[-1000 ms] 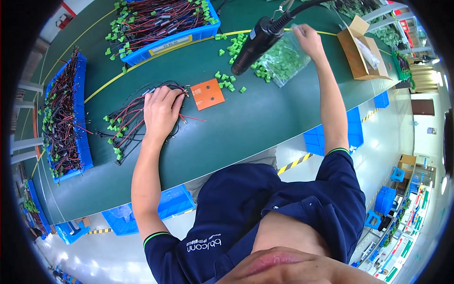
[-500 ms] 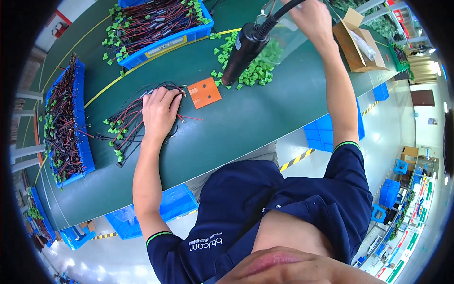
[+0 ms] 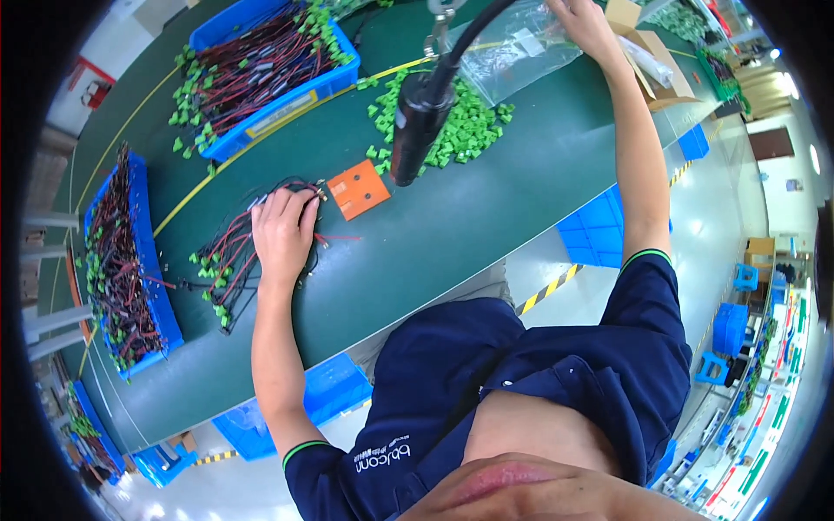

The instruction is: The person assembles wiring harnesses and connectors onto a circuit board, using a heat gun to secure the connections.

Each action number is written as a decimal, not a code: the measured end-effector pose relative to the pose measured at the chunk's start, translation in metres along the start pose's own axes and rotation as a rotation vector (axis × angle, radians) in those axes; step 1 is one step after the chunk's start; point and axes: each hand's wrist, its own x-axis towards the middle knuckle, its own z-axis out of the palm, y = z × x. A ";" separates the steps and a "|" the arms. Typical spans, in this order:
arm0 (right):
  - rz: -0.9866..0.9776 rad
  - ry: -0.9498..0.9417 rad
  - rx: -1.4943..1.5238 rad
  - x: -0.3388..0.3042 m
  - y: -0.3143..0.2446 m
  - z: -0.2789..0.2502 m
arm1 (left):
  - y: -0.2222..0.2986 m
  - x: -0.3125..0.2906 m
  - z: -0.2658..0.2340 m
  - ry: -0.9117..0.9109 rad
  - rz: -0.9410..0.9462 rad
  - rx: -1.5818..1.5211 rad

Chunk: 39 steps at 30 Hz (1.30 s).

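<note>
My left hand [image 3: 282,224] lies over a bundle of red and black wire leads [image 3: 234,241], its fingers curled round them near their bare ends. Green connectors [image 3: 215,276] sit on the leads' other ends, to the left. Just right of this hand is an orange plate [image 3: 359,190] with two dark holes. At the top edge, my right hand [image 3: 592,33] reaches to a clear plastic bag [image 3: 508,65] and pinches its edge, with the fingertips partly cut off by the frame. A pile of loose green connectors [image 3: 465,130] lies below the bag.
A black cylindrical tool [image 3: 417,130] hangs from a cord over the pile's left side. Blue bins of wire leads stand at the back [image 3: 282,117] and far left [image 3: 161,260]. An open cardboard box [image 3: 673,82] stands at the right, near the table edge [image 3: 486,269].
The bag, blurred before in my right hand, now lies flatter and farther back over the table. My left hand stays on the wire leads. The whole view has shifted slightly.
</note>
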 end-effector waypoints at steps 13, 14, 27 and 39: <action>0.141 -0.513 0.682 -0.028 0.075 -0.026 | 0.001 0.001 -0.004 -0.046 -0.007 0.035; -0.201 -0.674 0.802 -0.030 0.071 -0.029 | 0.000 0.001 -0.003 -0.046 -0.013 0.029; -0.149 -0.502 -0.164 0.002 0.019 -0.035 | 0.001 0.000 -0.003 -0.055 -0.024 0.027; -0.024 -0.643 -0.277 0.003 -0.050 -0.081 | 0.003 0.001 -0.005 -0.059 -0.015 0.029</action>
